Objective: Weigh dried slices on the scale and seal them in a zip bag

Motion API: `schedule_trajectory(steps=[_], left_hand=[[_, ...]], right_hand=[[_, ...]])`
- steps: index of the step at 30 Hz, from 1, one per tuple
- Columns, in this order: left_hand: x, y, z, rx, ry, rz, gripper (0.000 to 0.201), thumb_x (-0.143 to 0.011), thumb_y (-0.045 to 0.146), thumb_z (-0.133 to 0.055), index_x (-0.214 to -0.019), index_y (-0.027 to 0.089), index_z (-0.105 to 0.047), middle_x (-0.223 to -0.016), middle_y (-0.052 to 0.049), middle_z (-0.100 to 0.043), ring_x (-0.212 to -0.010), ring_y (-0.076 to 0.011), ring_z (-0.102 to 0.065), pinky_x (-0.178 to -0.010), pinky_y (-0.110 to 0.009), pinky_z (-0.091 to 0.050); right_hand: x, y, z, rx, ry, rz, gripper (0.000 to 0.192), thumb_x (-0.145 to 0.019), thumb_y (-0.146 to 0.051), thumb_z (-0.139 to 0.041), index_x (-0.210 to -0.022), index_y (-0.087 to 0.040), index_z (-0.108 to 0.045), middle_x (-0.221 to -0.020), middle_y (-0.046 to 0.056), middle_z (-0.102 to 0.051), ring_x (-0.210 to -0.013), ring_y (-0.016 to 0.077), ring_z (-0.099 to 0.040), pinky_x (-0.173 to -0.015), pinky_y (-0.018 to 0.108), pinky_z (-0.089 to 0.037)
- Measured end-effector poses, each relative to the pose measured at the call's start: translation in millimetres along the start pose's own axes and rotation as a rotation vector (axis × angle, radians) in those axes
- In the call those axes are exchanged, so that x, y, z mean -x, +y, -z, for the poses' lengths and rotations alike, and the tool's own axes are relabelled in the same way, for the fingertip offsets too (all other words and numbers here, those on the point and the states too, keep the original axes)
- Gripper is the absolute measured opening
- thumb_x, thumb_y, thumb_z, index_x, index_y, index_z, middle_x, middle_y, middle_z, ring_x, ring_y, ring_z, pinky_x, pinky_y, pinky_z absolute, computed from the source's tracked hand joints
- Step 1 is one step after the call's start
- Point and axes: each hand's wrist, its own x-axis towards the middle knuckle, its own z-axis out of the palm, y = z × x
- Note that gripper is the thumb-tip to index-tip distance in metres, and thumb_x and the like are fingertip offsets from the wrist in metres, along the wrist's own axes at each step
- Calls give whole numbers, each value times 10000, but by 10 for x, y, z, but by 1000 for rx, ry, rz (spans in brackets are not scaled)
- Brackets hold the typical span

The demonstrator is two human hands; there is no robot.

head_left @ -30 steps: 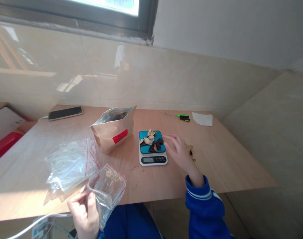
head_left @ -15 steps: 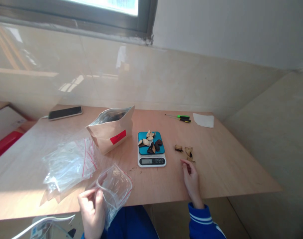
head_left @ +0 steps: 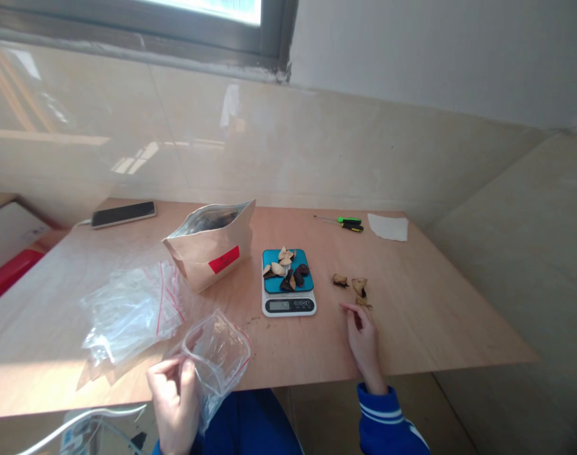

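Note:
My left hand (head_left: 172,398) pinches the rim of a small clear zip bag (head_left: 219,360) with a red seal, held open at the table's front edge. My right hand (head_left: 363,338) rests on the wooden table (head_left: 435,316), fingers loosely curled, its fingertips just short of a few brown and dark pieces (head_left: 352,284) lying loose on the wood. Whether it holds a piece I cannot tell. A small white scale (head_left: 289,294) with a blue platform carries several tan and dark pieces (head_left: 285,270). An open brown paper pouch (head_left: 211,249) with a red label stands to the scale's left.
A pile of clear zip bags (head_left: 131,309) lies at the left. A phone (head_left: 124,214) on a cable sits at the back left. Screwdrivers (head_left: 347,223) and a white paper (head_left: 387,227) lie at the back right. A red-and-white box (head_left: 8,249) stands beyond the left edge.
My right hand has drawn back from beside the scale to the table near the loose pieces. The left hand and its bag have shifted slightly right.

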Motion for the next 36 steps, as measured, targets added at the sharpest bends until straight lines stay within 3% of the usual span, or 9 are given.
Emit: schedule_trajectory(steps=[17,28,32,36], left_hand=[[-5,-5,-16,-35,-12,-124,295,-770,469,-628,-854,226,-482,-803,1,-542,-772,-179,-573,-759,-367,-496],[3,-3,-19,-43,-13,-108,288,-770,464,-624,-855,230,-480,-813,0,-533,-769,-174,-565,-763,-371,-509],[2,-16,-9,-42,-9,-104,288,-764,463,-630,-852,231,-483,-802,4,-519,-743,-166,-549,-754,-362,-508],[-26,-48,22,-33,-3,-103,296,-754,458,-639,-867,234,-483,-805,8,-517,-712,-155,-534,-762,-366,-509]], right_hand=[[6,17,-12,34,-13,67,264,-893,-321,-452,-893,-167,-667,-909,112,-644,-871,237,-601,-774,384,-479],[14,13,-14,66,-16,81,253,-900,-300,-443,-904,-172,-663,-911,104,-620,-862,229,-593,-758,371,-478],[-34,-20,-57,98,3,100,255,-899,-314,-450,-954,-171,-653,-911,103,-591,-777,210,-574,-699,357,-478],[-239,-87,-106,165,33,188,264,-880,-299,-462,-1016,-166,-645,-993,131,-577,-906,241,-583,-818,405,-475]])
